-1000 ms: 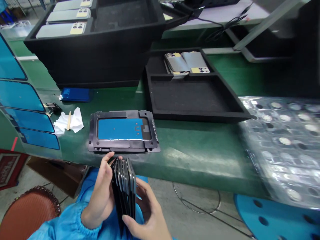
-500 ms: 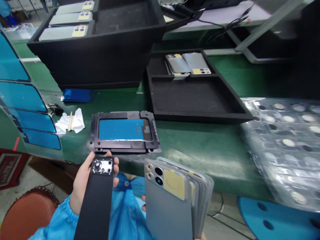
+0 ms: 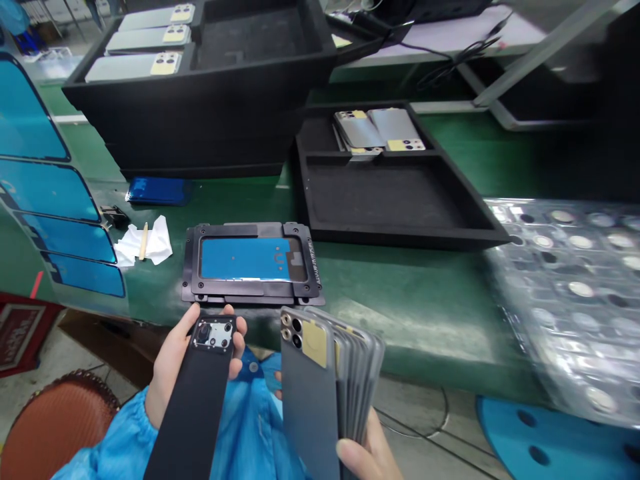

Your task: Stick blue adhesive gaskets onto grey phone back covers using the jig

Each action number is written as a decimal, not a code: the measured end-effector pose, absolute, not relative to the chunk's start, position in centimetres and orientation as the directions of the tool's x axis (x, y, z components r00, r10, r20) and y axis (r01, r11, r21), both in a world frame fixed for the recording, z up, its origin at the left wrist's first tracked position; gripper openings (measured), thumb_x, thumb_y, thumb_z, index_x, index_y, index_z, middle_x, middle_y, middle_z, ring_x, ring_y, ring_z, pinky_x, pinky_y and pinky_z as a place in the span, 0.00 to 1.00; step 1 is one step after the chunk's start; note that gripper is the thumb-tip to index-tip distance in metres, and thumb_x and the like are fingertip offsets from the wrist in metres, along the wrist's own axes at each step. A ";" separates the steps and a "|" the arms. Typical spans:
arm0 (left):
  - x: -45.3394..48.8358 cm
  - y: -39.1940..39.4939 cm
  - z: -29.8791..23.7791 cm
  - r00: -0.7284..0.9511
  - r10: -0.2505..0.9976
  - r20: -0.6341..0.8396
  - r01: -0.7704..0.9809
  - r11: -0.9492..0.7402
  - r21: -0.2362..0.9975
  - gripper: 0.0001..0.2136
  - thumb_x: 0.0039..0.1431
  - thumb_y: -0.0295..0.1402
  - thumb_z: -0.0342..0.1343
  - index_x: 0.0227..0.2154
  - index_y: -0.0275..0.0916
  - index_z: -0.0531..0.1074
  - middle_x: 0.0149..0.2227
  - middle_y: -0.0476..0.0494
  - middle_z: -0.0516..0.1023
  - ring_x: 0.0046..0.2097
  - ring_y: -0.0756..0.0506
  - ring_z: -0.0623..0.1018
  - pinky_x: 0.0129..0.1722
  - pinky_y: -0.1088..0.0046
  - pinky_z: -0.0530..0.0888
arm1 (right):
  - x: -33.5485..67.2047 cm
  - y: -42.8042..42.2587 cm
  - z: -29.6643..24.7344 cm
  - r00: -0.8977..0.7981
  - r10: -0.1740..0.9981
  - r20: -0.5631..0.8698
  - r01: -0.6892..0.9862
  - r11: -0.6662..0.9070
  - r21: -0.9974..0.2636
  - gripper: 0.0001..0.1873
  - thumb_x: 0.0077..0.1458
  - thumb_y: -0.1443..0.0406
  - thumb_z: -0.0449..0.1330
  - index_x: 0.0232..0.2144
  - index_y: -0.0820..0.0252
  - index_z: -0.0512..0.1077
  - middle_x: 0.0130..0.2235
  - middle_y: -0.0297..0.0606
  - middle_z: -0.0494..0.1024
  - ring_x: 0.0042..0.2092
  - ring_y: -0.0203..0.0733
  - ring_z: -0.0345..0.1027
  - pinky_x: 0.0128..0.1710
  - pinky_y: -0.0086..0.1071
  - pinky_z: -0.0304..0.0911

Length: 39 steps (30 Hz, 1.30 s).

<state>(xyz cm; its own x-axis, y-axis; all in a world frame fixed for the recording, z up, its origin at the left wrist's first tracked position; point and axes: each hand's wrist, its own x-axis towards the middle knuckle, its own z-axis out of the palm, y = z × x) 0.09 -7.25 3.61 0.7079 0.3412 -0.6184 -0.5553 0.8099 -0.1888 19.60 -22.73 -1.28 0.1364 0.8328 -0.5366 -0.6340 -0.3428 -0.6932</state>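
My left hand (image 3: 173, 350) is wrapped round a black phone body (image 3: 197, 400), its camera block with bare lenses at the upper end. In my right hand (image 3: 367, 450) is a fanned stack of grey phone back covers (image 3: 310, 393), held upright on edge. The front cover has camera rings and a pale yellow sticker, and my right thumb presses on the stack's lower side. Beyond my left hand a black fixture frame (image 3: 253, 290) lies flat on the bench, with a blue film-covered panel (image 3: 245, 260) inside it. Neither hand touches the fixture.
Stacked black trays (image 3: 200, 113) with grey covers stand at the back left. Right of them is another black tray (image 3: 400, 193) with covers in its rear part. Blue sheets (image 3: 83, 237) rise at left, near a white tissue (image 3: 159, 240). Clear plastic trays (image 3: 575, 320) lie right.
The stack of covers has moved left, nearer the phone body, and turned so more of its edges and my right thumb show. My left hand has shifted slightly right with the phone body.
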 end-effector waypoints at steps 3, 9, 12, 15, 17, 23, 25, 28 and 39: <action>0.2 -7.3 3.6 0.720 0.341 -0.604 -0.542 0.820 -0.183 0.16 0.70 0.42 0.47 0.52 0.38 0.68 0.39 0.38 0.79 0.36 0.44 0.83 0.33 0.68 0.80 | 19.5 -22.6 -1.5 0.143 0.837 -0.528 -0.603 -0.349 -0.717 0.40 0.41 0.42 0.73 0.53 0.52 0.71 0.51 0.50 0.83 0.55 0.64 0.76 0.54 0.52 0.70; 1.1 -7.2 4.4 0.663 0.330 -0.672 -0.557 0.817 -0.149 0.21 0.71 0.46 0.41 0.53 0.34 0.68 0.44 0.32 0.77 0.38 0.41 0.82 0.36 0.64 0.80 | 19.3 -22.5 -1.5 0.183 0.796 -0.577 -0.642 -0.347 -0.683 0.47 0.37 0.43 0.75 0.56 0.54 0.69 0.51 0.53 0.82 0.55 0.66 0.75 0.54 0.52 0.70; 1.6 -7.2 4.8 0.607 0.305 -0.734 -0.563 0.817 -0.125 0.26 0.71 0.47 0.38 0.60 0.33 0.64 0.45 0.31 0.77 0.41 0.39 0.82 0.39 0.61 0.80 | 19.2 -22.5 -1.7 0.182 0.793 -0.581 -0.660 -0.340 -0.670 0.47 0.38 0.43 0.75 0.57 0.54 0.69 0.51 0.52 0.83 0.55 0.67 0.75 0.55 0.54 0.70; 2.0 -7.2 5.2 0.543 0.283 -0.791 -0.567 0.818 -0.097 0.27 0.71 0.48 0.37 0.61 0.33 0.64 0.45 0.31 0.78 0.41 0.39 0.82 0.41 0.59 0.79 | 19.3 -22.7 -2.3 0.173 0.812 -0.557 -0.652 -0.330 -0.683 0.43 0.40 0.44 0.75 0.55 0.53 0.70 0.50 0.51 0.83 0.55 0.66 0.75 0.55 0.55 0.69; 2.2 -7.1 5.3 0.492 0.269 -0.828 -0.566 0.821 -0.070 0.26 0.71 0.48 0.39 0.58 0.32 0.67 0.43 0.31 0.79 0.41 0.38 0.82 0.42 0.58 0.79 | 19.4 -22.9 -2.7 0.161 0.827 -0.538 -0.630 -0.334 -0.702 0.39 0.42 0.45 0.74 0.53 0.51 0.71 0.51 0.49 0.83 0.54 0.64 0.76 0.55 0.54 0.69; 1.5 -7.1 4.7 0.558 0.207 -0.804 -0.546 0.821 -0.167 0.23 0.70 0.48 0.44 0.42 0.32 0.75 0.43 0.27 0.80 0.44 0.37 0.83 0.45 0.59 0.79 | 19.5 -22.8 -2.8 0.141 0.850 -0.508 -0.609 -0.330 -0.721 0.36 0.44 0.45 0.73 0.52 0.50 0.70 0.52 0.46 0.83 0.50 0.60 0.79 0.51 0.50 0.72; 1.0 -7.2 4.1 0.629 0.206 -0.750 -0.524 0.825 -0.213 0.21 0.69 0.46 0.48 0.43 0.31 0.75 0.45 0.26 0.80 0.46 0.37 0.83 0.47 0.61 0.78 | 19.5 -22.6 -2.5 0.152 0.847 -0.510 -0.613 -0.324 -0.721 0.36 0.43 0.45 0.74 0.50 0.51 0.70 0.50 0.46 0.83 0.52 0.61 0.78 0.51 0.50 0.72; 0.4 -7.7 3.2 0.665 0.274 -0.695 -0.521 0.837 -0.169 0.19 0.67 0.44 0.54 0.48 0.31 0.74 0.47 0.28 0.81 0.49 0.38 0.83 0.51 0.62 0.77 | 19.3 -22.5 -2.2 0.168 0.835 -0.525 -0.609 -0.331 -0.721 0.37 0.41 0.45 0.75 0.50 0.52 0.70 0.49 0.48 0.83 0.52 0.63 0.77 0.52 0.52 0.72; 0.5 -8.5 3.1 0.683 0.350 -0.641 -0.442 0.897 0.019 0.21 0.63 0.51 0.57 0.44 0.37 0.77 0.46 0.38 0.82 0.48 0.42 0.83 0.49 0.66 0.77 | 19.0 -22.5 -2.5 0.175 0.825 -0.538 -0.616 -0.334 -0.713 0.39 0.39 0.45 0.75 0.50 0.52 0.71 0.49 0.46 0.83 0.50 0.61 0.78 0.51 0.50 0.72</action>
